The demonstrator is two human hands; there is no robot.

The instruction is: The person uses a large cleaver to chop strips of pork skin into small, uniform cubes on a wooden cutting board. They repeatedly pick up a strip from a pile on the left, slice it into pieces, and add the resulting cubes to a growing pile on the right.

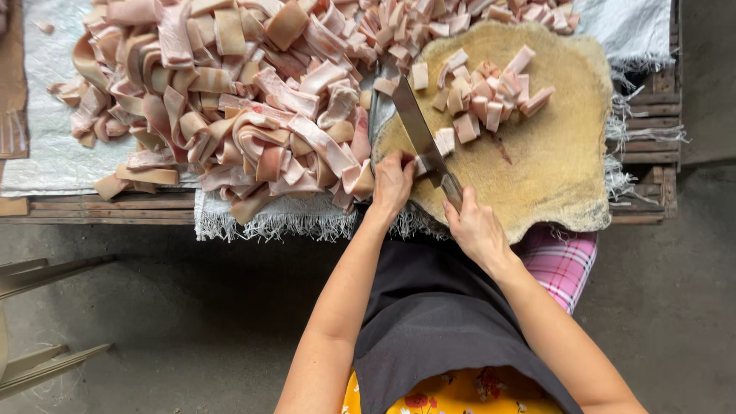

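Note:
My right hand grips the handle of a large cleaver, whose blade lies across the near left part of a round wooden chopping block. My left hand rests at the block's left edge, fingers pressed on a strip of pork beside the blade. A small heap of cut pork pieces lies on the block beyond the blade. A big pile of long pork belly strips sits to the left of my left hand.
The meat lies on white woven sacking over a wooden pallet. More diced pork is heaped at the far edge. A metal frame stands on the concrete floor at the left.

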